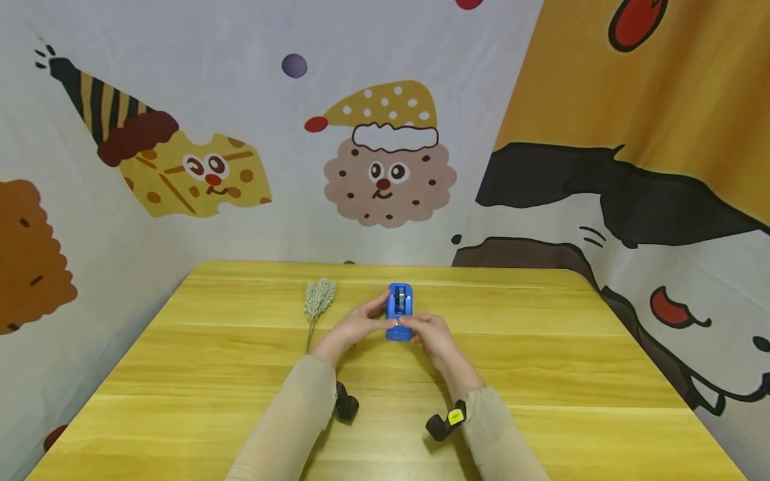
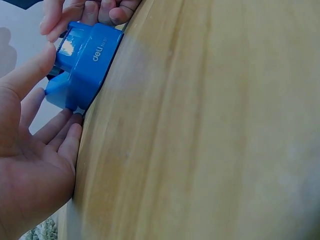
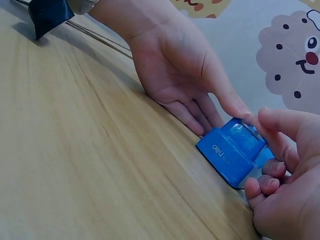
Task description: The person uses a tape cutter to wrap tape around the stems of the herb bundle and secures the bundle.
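A blue tape dispenser (image 1: 400, 333), marked "deli" on its front (image 3: 225, 157), stands on the table with its tape roll (image 1: 400, 298) toward the back. My left hand (image 1: 359, 323) holds it from the left, the fingers along its side and the thumb by the cutting edge. At that same edge my right hand (image 1: 434, 334) pinches with thumb and index finger, its other fingers curled (image 3: 267, 182) beside the dispenser. The tape's end between the right fingertips is too small to make out clearly. Both thumbs nearly meet over the dispenser's front.
Left of my left hand lies a grey-green dried flower sprig (image 1: 319, 298), its thin stem toward me. A wooden table (image 1: 541, 347) carries everything. Behind it hangs a cartoon-printed cloth (image 1: 252, 87). Black wrist cameras (image 1: 444, 426) sit on both wrists.
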Action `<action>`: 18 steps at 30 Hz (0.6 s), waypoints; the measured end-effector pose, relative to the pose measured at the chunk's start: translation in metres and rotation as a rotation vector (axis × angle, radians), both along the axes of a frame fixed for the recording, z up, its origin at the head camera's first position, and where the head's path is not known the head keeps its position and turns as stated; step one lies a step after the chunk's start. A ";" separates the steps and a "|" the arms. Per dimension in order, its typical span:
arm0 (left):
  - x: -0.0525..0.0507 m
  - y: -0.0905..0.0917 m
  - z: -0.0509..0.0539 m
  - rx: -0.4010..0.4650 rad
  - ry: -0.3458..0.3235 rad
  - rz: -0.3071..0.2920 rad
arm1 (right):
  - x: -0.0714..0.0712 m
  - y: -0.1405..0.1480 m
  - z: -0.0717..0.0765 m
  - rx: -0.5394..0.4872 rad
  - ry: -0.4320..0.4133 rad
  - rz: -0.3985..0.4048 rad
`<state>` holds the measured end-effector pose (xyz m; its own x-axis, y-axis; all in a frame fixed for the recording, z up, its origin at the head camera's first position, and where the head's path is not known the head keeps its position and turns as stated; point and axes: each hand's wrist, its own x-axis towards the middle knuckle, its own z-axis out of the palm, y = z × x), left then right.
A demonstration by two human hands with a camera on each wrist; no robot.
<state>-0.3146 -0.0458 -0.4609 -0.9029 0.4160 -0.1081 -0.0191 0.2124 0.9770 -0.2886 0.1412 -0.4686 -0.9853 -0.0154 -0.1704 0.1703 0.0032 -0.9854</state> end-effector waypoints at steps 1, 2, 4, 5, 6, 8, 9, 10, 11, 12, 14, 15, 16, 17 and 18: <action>0.000 0.000 0.000 -0.002 -0.003 0.002 | 0.001 0.000 0.000 0.001 0.001 0.002; 0.000 0.000 0.000 -0.001 0.001 0.002 | 0.001 0.000 0.000 -0.002 0.003 0.002; 0.000 -0.001 0.000 -0.001 0.007 0.002 | 0.002 -0.001 0.001 0.003 0.014 -0.002; 0.000 -0.001 0.000 -0.003 0.008 0.002 | 0.003 -0.001 0.001 0.007 0.019 -0.003; -0.001 -0.001 0.000 -0.005 0.008 0.002 | 0.004 -0.001 0.001 0.012 0.023 -0.005; -0.001 -0.001 0.000 -0.004 0.011 0.001 | 0.006 -0.001 0.001 0.021 0.029 -0.008; -0.001 -0.001 0.000 -0.006 0.008 0.002 | 0.007 -0.001 0.001 0.029 0.030 -0.009; 0.000 -0.001 0.000 -0.007 0.009 0.002 | 0.008 -0.001 0.000 0.035 0.031 -0.008; 0.000 -0.001 0.000 -0.009 0.005 0.003 | 0.009 -0.001 0.000 0.042 0.035 -0.006; -0.001 -0.001 0.000 -0.006 0.008 0.002 | 0.010 -0.002 0.001 0.056 0.037 -0.006; -0.001 -0.001 0.000 -0.001 0.013 -0.002 | 0.012 -0.002 0.001 0.072 0.039 -0.007; -0.001 -0.001 0.000 0.001 0.013 -0.003 | 0.013 -0.002 0.002 0.081 0.042 -0.008; -0.001 -0.001 0.000 0.006 0.016 -0.006 | 0.014 -0.002 0.002 0.087 0.046 -0.007; -0.001 -0.001 0.000 0.012 0.018 -0.009 | 0.015 -0.003 0.003 0.095 0.051 -0.007; -0.001 -0.001 -0.001 0.017 0.020 -0.011 | 0.016 -0.003 0.003 0.102 0.055 -0.008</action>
<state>-0.3158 -0.0470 -0.4619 -0.9002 0.4276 -0.0828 0.0029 0.1960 0.9806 -0.2728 0.1385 -0.4657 -0.9931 0.0071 -0.1168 0.1169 0.1031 -0.9878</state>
